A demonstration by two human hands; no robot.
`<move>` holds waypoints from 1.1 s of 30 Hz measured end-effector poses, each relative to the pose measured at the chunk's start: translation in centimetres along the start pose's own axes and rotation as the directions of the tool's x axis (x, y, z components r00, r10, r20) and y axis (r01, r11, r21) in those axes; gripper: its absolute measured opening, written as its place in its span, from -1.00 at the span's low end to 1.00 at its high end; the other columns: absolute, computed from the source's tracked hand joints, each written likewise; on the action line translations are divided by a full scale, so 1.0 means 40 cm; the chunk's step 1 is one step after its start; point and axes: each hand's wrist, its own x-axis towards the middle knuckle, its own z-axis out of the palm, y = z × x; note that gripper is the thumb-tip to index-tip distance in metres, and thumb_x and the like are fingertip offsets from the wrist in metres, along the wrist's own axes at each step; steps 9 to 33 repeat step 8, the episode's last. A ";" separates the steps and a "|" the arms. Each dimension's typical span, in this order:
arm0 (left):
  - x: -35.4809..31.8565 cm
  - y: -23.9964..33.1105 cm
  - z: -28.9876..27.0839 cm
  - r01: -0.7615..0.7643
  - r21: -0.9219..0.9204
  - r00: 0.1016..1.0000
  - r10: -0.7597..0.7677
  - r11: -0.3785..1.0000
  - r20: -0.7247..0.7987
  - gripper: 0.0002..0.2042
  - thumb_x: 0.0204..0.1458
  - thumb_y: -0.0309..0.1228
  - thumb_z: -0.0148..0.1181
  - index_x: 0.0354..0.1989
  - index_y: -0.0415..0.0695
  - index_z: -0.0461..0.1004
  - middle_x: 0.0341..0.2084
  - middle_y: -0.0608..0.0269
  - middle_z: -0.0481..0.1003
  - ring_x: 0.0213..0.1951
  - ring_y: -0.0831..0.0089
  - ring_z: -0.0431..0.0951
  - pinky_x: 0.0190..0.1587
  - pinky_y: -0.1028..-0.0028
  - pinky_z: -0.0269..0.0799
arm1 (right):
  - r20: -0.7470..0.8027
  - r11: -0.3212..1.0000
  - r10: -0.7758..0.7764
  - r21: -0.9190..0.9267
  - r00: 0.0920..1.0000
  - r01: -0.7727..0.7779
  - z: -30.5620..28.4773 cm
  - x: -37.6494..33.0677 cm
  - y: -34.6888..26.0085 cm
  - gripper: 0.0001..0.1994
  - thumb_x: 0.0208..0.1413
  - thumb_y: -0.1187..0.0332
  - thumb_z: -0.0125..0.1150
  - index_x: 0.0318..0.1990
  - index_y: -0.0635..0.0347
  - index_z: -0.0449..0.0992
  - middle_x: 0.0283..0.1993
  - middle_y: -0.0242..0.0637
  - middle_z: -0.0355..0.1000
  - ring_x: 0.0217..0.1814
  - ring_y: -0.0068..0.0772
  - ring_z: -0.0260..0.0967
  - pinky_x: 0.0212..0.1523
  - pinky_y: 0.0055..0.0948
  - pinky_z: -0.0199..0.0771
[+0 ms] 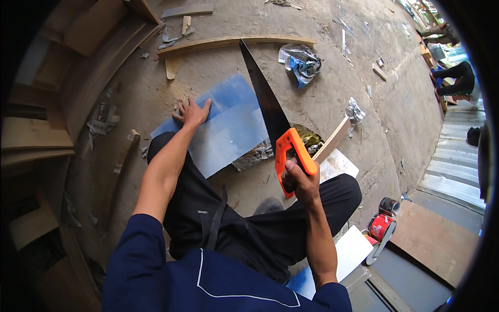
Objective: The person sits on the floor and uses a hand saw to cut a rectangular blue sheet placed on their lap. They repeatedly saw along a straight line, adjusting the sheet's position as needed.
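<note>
My right hand (303,181) is wrapped round the orange handle of a handsaw (266,96). Its dark blade points away from me, slanting along the right edge of a blue and white flat panel (231,136). Whether the teeth touch the panel, I cannot tell. With fingers spread, my left hand (192,112) presses on the panel's far left part. The panel lies partly against my left leg, and the blade's tip reaches a long wooden strip (223,44) on the floor. Beside the saw handle, a short wooden piece (332,138) slants up to the right.
Crumpled foil and blue scrap (301,63) lies beyond the saw. Wooden shelving (104,67) stands on the left. Several round cans (381,226) sit at lower right near a brown board (434,242). Other people's legs (457,80) show at far right, near corrugated metal sheeting (457,161).
</note>
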 end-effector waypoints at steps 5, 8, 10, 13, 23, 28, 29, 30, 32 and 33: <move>-0.052 -0.008 -0.023 0.101 -0.002 0.983 -0.100 0.995 0.153 0.32 -0.45 0.50 0.19 0.45 0.06 -0.35 0.41 -0.16 -0.48 0.39 -0.07 -0.69 0.11 -0.55 -0.62 | -0.019 0.998 -0.016 -0.059 1.000 0.015 0.030 -0.018 -0.010 -0.78 0.15 0.41 0.16 -0.16 0.43 0.51 -0.62 -0.50 0.28 -0.68 -0.74 0.12 -0.64 -0.65 0.13; -0.051 -0.028 -0.026 0.071 0.036 0.979 -0.077 0.997 0.188 0.36 -0.52 0.53 0.19 0.45 0.11 -0.37 0.42 -0.10 -0.48 0.39 -0.07 -0.69 0.11 -0.55 -0.62 | 0.009 0.990 -0.042 -0.135 0.999 0.043 0.030 -0.030 -0.003 -0.72 0.13 0.41 0.17 -0.06 0.42 0.49 -0.61 -0.49 0.29 -0.66 -0.74 0.13 -0.61 -0.66 0.17; -0.051 -0.028 -0.026 0.071 0.036 0.979 -0.077 0.997 0.188 0.36 -0.52 0.53 0.19 0.45 0.11 -0.37 0.42 -0.10 -0.48 0.39 -0.07 -0.69 0.11 -0.55 -0.62 | 0.009 0.990 -0.042 -0.135 0.999 0.043 0.030 -0.030 -0.003 -0.72 0.13 0.41 0.17 -0.06 0.42 0.49 -0.61 -0.49 0.29 -0.66 -0.74 0.13 -0.61 -0.66 0.17; -0.051 -0.028 -0.026 0.071 0.036 0.979 -0.077 0.997 0.188 0.36 -0.52 0.53 0.19 0.45 0.11 -0.37 0.42 -0.10 -0.48 0.39 -0.07 -0.69 0.11 -0.55 -0.62 | 0.009 0.990 -0.042 -0.135 0.999 0.043 0.030 -0.030 -0.003 -0.72 0.13 0.41 0.17 -0.06 0.42 0.49 -0.61 -0.49 0.29 -0.66 -0.74 0.13 -0.61 -0.66 0.17; -0.051 -0.028 -0.026 0.071 0.036 0.979 -0.077 0.997 0.188 0.36 -0.52 0.53 0.19 0.45 0.11 -0.37 0.42 -0.10 -0.48 0.39 -0.07 -0.69 0.11 -0.55 -0.62 | 0.009 0.990 -0.042 -0.135 0.999 0.043 0.030 -0.030 -0.003 -0.72 0.13 0.41 0.17 -0.06 0.42 0.49 -0.61 -0.49 0.29 -0.66 -0.74 0.13 -0.61 -0.66 0.17; -0.051 -0.028 -0.026 0.071 0.036 0.979 -0.077 0.997 0.188 0.36 -0.52 0.53 0.19 0.45 0.11 -0.37 0.42 -0.10 -0.48 0.39 -0.07 -0.69 0.11 -0.55 -0.62 | 0.009 0.990 -0.042 -0.135 0.999 0.043 0.030 -0.030 -0.003 -0.72 0.13 0.41 0.17 -0.06 0.42 0.49 -0.61 -0.49 0.29 -0.66 -0.74 0.13 -0.61 -0.66 0.17; -0.051 -0.028 -0.026 0.071 0.036 0.979 -0.077 0.997 0.188 0.36 -0.52 0.53 0.19 0.45 0.11 -0.37 0.42 -0.10 -0.48 0.39 -0.07 -0.69 0.11 -0.55 -0.62 | 0.009 0.990 -0.042 -0.135 0.999 0.043 0.030 -0.030 -0.003 -0.72 0.13 0.41 0.17 -0.06 0.42 0.49 -0.61 -0.49 0.29 -0.66 -0.74 0.13 -0.61 -0.66 0.17; -0.051 -0.028 -0.026 0.071 0.036 0.979 -0.077 0.997 0.188 0.36 -0.52 0.53 0.19 0.45 0.11 -0.37 0.42 -0.10 -0.48 0.39 -0.07 -0.69 0.11 -0.55 -0.62 | 0.009 0.990 -0.042 -0.135 0.999 0.043 0.030 -0.030 -0.003 -0.72 0.13 0.41 0.17 -0.06 0.42 0.49 -0.61 -0.49 0.29 -0.66 -0.74 0.13 -0.61 -0.66 0.17; -0.051 -0.028 -0.026 0.071 0.036 0.979 -0.077 0.997 0.188 0.36 -0.52 0.53 0.19 0.45 0.11 -0.37 0.42 -0.10 -0.48 0.39 -0.07 -0.69 0.11 -0.55 -0.62 | 0.009 0.990 -0.042 -0.135 0.999 0.043 0.030 -0.030 -0.003 -0.72 0.13 0.41 0.17 -0.06 0.42 0.49 -0.61 -0.49 0.29 -0.66 -0.74 0.13 -0.61 -0.66 0.17; -0.051 -0.028 -0.026 0.071 0.036 0.979 -0.077 0.997 0.188 0.36 -0.52 0.53 0.19 0.45 0.11 -0.37 0.42 -0.10 -0.48 0.39 -0.07 -0.69 0.11 -0.55 -0.62 | 0.009 0.990 -0.042 -0.135 0.999 0.043 0.030 -0.030 -0.003 -0.72 0.13 0.41 0.17 -0.06 0.42 0.49 -0.61 -0.49 0.29 -0.66 -0.74 0.13 -0.61 -0.66 0.17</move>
